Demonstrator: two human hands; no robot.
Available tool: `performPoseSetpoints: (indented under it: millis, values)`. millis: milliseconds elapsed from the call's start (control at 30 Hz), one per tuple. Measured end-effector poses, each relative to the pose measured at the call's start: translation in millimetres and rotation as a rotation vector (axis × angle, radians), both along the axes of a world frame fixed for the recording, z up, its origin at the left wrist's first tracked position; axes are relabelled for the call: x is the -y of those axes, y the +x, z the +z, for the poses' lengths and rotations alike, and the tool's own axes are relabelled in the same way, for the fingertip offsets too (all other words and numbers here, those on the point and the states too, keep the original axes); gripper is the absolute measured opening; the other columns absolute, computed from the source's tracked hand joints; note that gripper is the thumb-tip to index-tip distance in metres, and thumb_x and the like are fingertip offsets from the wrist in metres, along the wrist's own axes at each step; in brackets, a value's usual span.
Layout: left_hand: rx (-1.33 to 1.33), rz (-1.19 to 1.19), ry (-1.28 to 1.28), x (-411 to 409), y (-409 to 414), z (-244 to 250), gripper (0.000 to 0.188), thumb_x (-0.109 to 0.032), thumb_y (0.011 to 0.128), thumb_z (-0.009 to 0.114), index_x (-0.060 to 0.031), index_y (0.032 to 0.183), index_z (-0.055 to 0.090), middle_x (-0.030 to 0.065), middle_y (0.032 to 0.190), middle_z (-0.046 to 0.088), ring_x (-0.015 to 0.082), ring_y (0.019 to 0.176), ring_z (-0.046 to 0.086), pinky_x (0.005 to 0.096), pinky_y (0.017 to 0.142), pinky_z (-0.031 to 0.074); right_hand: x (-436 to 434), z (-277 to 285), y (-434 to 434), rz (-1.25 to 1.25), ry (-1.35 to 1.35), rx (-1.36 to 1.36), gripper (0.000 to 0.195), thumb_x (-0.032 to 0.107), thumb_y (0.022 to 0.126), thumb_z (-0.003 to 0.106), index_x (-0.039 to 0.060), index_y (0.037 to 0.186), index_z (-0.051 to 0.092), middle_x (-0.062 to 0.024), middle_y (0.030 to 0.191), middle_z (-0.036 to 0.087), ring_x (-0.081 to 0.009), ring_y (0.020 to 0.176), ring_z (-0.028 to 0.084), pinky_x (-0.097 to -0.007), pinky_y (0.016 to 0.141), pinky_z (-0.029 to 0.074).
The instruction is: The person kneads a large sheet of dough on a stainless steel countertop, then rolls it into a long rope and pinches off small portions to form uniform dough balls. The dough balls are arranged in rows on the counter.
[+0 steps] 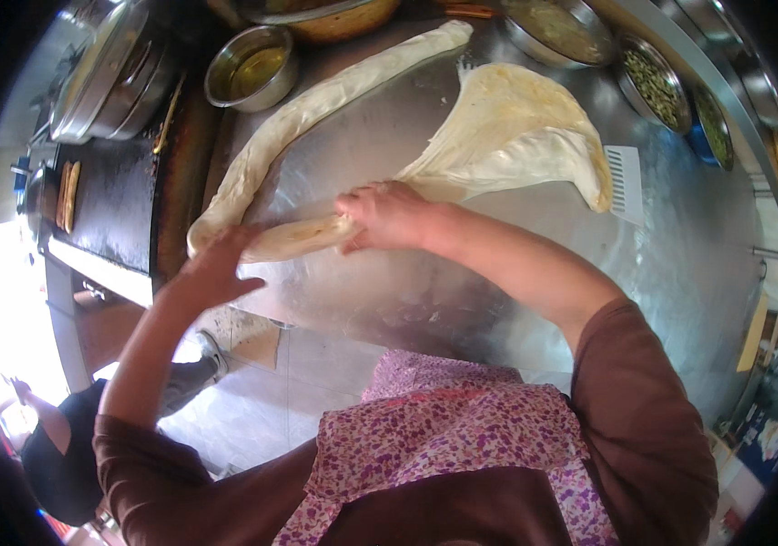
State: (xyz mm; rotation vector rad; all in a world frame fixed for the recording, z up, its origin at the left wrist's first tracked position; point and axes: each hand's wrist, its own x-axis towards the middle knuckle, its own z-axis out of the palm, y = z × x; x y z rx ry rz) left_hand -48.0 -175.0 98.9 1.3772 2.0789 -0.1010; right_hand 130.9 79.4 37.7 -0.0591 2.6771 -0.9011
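My right hand [389, 215] grips a narrow neck of pale, soft dough over the metal worktop [443, 286]. To the right of it the dough fans out into a thin oily sheet [519, 116] with a folded lower edge. Leftward runs a short thick dough roll [293, 239]. My left hand [218, 266], slightly blurred, lies at that roll's left end with the thumb apart; its fingertips are partly hidden. A long dough rope [321, 112] stretches from the far edge down to the same place. Whether rope and roll join under my left hand is hidden.
A metal bowl of yellow oil [249, 72] stands behind the rope. Beside the sheet lies a slotted white scraper [624, 184]. Bowls of chopped greens [655, 82] line the far right. A dark griddle [112, 198] adjoins at left; another person [65, 443] is lower left.
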Motion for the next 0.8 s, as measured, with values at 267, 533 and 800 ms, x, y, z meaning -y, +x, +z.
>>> performPoseSetpoints:
  millis: [267, 533, 800]
  values:
    - [0.034, -0.265, 0.541, -130, 129, -36, 0.071, -0.02, 0.083, 0.073, -0.0084, 0.146, 0.043, 0.015, 0.152, 0.041, 0.0367, 0.147, 0.03, 0.0545, 0.121, 0.022, -117, 13, 130, -0.313, 0.436, -0.336, 0.087, 0.032, 0.077, 0.083, 0.0151, 0.151, 0.041, -0.0118, 0.155, 0.037, -0.0343, 0.144, 0.035, -0.0573, 0.12, 0.025]
    - [-0.009, -0.249, 0.858, -295, 223, -110, 0.07, -0.024, 0.082, 0.075, -0.0072, 0.143, 0.046, 0.0132, 0.144, 0.048, 0.0332, 0.136, 0.043, 0.0492, 0.115, 0.034, -180, -26, 244, -0.417, 0.649, -0.229, 0.053, 0.039, 0.078, 0.08, 0.012, 0.119, 0.059, -0.0099, 0.107, 0.066, -0.032, 0.111, 0.061, -0.0426, 0.095, 0.048]
    - [-0.058, -0.371, 0.775, -290, 243, -113, 0.05, -0.035, 0.086, 0.071, -0.0139, 0.13, 0.06, 0.005, 0.126, 0.061, 0.028, 0.12, 0.055, 0.0467, 0.103, 0.042, -209, -23, 323, -0.872, -0.183, -0.137, 0.045, 0.026, 0.085, 0.08, 0.0108, 0.122, 0.059, -0.0086, 0.114, 0.063, -0.0155, 0.104, 0.06, -0.0331, 0.09, 0.049]
